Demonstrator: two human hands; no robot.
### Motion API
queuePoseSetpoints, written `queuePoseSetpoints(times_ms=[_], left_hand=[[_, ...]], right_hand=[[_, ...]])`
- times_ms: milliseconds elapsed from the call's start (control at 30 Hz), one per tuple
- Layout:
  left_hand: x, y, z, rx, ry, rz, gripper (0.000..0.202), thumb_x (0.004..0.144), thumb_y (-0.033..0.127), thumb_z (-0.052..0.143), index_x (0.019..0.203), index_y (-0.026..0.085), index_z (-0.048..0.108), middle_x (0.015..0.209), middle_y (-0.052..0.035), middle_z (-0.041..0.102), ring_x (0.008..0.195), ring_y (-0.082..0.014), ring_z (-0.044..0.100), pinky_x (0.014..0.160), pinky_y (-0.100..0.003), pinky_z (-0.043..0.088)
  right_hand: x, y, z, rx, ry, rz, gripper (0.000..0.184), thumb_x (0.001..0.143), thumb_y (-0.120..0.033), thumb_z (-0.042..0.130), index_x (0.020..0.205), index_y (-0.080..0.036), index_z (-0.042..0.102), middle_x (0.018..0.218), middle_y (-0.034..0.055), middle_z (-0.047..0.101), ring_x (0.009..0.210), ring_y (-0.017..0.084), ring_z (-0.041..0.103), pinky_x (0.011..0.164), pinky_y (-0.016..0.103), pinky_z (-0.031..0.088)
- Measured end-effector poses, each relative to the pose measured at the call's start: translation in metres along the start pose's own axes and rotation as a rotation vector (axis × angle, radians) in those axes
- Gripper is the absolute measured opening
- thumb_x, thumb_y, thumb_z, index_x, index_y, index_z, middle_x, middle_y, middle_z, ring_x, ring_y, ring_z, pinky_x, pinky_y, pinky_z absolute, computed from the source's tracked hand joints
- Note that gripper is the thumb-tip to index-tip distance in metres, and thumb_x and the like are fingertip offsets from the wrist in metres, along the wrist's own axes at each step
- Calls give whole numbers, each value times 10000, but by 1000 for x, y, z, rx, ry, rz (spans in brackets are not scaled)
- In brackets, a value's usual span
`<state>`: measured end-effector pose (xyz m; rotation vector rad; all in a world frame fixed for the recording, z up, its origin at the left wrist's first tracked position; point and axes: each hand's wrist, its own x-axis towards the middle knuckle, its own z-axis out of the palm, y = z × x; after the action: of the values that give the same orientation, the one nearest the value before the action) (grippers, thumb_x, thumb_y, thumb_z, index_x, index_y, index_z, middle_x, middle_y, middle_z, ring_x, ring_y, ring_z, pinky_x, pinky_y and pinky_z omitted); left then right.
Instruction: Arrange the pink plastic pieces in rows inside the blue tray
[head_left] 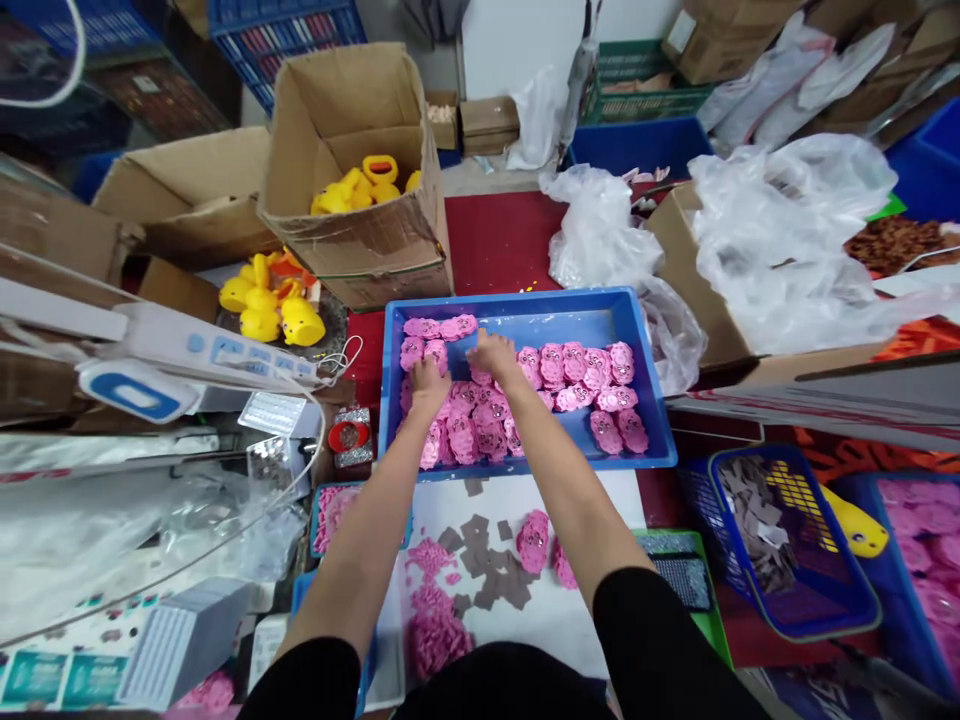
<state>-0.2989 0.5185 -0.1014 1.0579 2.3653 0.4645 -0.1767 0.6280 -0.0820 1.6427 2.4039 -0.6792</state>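
Observation:
Both of my arms reach forward into a blue plastic tray (pixel 645 400) that holds several flat pink animal-face pieces (pixel 577 365). My left hand (pixel 429 384) rests knuckles-up on the pink pieces at the tray's left side, fingers curled down among them. Just to its right, my right hand (pixel 491 353) lies on the pieces near the tray's back, fingers bent and pressed onto one. What either hand grips is hidden under the fingers. More pink pieces (pixel 532 540) and grey paper squares (pixel 487 570) lie on the white board near me.
An open cardboard box (pixel 375 240) of yellow toy ducks stands behind the tray, with more ducks (pixel 270 305) to its left. Clear plastic bags (pixel 780 230) are piled at the right. A blue basket (pixel 795 610) of grey squares sits at the lower right.

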Motion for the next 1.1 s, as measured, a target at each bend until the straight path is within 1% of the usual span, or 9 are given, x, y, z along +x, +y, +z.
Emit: queuePoseSetpoints(times_ms=[67,133,200,333,467,567,700,867,1100], left_hand=[[-20,-1,-7,-51,14,67,432,995,366,696,1369,168,609,1444,-139,590,1349,-328,559,1154,-588,444],[-50,-6,-15,-118,11,151,397,988,319,685,1347,163,617,1399,-141,624,1350,-323,566,1176,-568,430],[-89,-14,-24,-196,-2,231,367,987,304,666,1332,186,627,1367,-142,649,1363,-314,564,1195,-516,430],[-182,-30,-36,-345,-38,311,304,1037,335,580,1323,240,624,1340,-113,670,1300,-276,617,1133,-468,500],[-267,-40,-34,-438,-111,317,272,1034,275,562,1295,247,633,1260,-106,697,1209,-261,666,1039,-433,559],[-309,-45,-24,-479,-169,309,261,1029,226,541,1269,246,639,1218,-103,709,1161,-251,686,1008,-423,577],[-337,-58,-7,-511,-227,284,237,1009,212,550,1220,238,652,1196,-109,716,1154,-264,690,1019,-452,578],[-345,-77,10,-537,-266,229,235,998,234,544,1207,225,651,1185,-130,713,1152,-284,690,1029,-496,580],[-345,-91,14,-530,-306,181,287,1010,263,521,1267,265,648,1266,-146,685,1212,-303,673,1058,-523,565]], right_hand=[[26,-13,7,-62,-87,61,604,978,-534,668,1455,-179,568,1467,151,598,1352,330,578,1167,598,437],[39,-20,17,-121,-148,98,631,962,-551,685,1464,-187,567,1504,151,574,1400,346,539,1202,624,387],[42,-22,29,-179,-177,122,643,961,-551,684,1480,-193,555,1525,151,556,1434,358,503,1224,642,344],[39,-19,47,-270,-186,144,638,978,-531,660,1508,-203,526,1542,143,538,1458,358,471,1244,639,295],[37,-20,52,-324,-176,143,627,992,-509,645,1519,-192,522,1530,154,554,1469,365,462,1253,648,269],[37,-24,53,-344,-165,145,652,994,-527,633,1536,-185,513,1559,166,540,1512,378,418,1270,669,215],[34,-30,56,-358,-137,115,666,992,-546,627,1534,-174,519,1539,166,565,1523,371,414,1295,659,142],[20,-35,59,-338,-75,54,568,1019,-499,612,1477,-168,557,1442,148,628,1400,329,547,1259,624,277],[7,-48,56,-265,50,8,524,1035,-464,595,1470,-177,542,1412,137,618,1311,308,593,1181,588,408]])
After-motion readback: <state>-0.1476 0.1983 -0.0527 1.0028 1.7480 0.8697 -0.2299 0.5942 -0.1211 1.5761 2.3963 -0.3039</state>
